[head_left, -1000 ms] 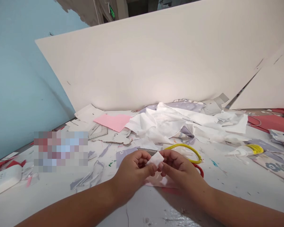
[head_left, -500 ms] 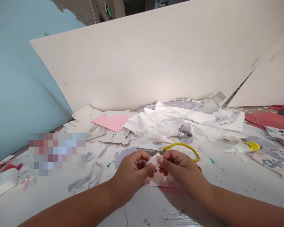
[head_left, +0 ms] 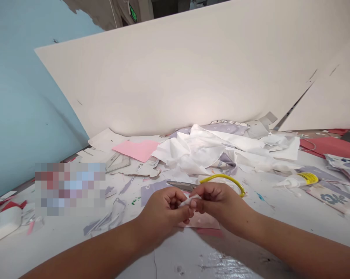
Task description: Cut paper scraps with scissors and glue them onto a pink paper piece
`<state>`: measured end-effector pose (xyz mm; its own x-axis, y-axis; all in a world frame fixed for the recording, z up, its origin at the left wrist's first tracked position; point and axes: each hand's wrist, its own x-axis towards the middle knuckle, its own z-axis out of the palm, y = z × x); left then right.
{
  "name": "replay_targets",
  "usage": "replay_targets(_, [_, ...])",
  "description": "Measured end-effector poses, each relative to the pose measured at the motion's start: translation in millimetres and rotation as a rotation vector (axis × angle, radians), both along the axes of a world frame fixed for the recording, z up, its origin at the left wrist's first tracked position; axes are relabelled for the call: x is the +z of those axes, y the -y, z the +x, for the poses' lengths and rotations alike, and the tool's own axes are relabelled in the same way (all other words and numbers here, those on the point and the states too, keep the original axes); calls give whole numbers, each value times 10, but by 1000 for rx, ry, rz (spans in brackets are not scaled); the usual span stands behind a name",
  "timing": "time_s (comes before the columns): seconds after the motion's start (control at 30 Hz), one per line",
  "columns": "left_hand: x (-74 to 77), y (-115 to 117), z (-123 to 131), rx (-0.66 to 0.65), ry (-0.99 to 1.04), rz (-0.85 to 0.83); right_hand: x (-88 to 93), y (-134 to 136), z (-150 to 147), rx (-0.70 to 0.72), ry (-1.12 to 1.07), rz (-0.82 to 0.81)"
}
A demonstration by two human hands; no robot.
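A small piece of white tissue paper [head_left: 189, 200] is pinched between the fingers of both my hands, low over the table. My left hand [head_left: 165, 205] closes on its left side. Thumb and fingers of my right hand [head_left: 214, 199] press its right side, touching the left fingertips. Under the hands lies a pale pink sheet [head_left: 205, 221], with a darker pink strip [head_left: 210, 232] showing below its edge. Just beyond the fingers rests a pair of scissors [head_left: 182, 186] with a yellow handle; the right hand hides part of it.
Crumpled white sheets [head_left: 192, 149] pile up against a white board [head_left: 169, 81]. A glue bottle [head_left: 298, 179] lies at right by patterned scraps [head_left: 333, 197]. Pink paper [head_left: 136, 149], grey-purple scraps [head_left: 111, 217] and a white case [head_left: 6, 223] are at left. Part of the left side is pixelated.
The white tissue piece, which stood up as a point between my fingers, is now folded down and squeezed smaller. My right fingers have shifted slightly left, against the left ones.
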<state>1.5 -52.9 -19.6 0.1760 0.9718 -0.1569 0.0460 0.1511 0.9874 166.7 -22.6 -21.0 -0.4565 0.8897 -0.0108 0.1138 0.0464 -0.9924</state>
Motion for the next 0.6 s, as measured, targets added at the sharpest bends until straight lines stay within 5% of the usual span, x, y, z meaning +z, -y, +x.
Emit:
replay_targets(0.3, [82,-79,-69,-41,-45,53,136,-81,28,21,-45,-73])
replay_targets(0.6, [189,-120,-120,-223,-229,33,261,-76,134,201,356,90])
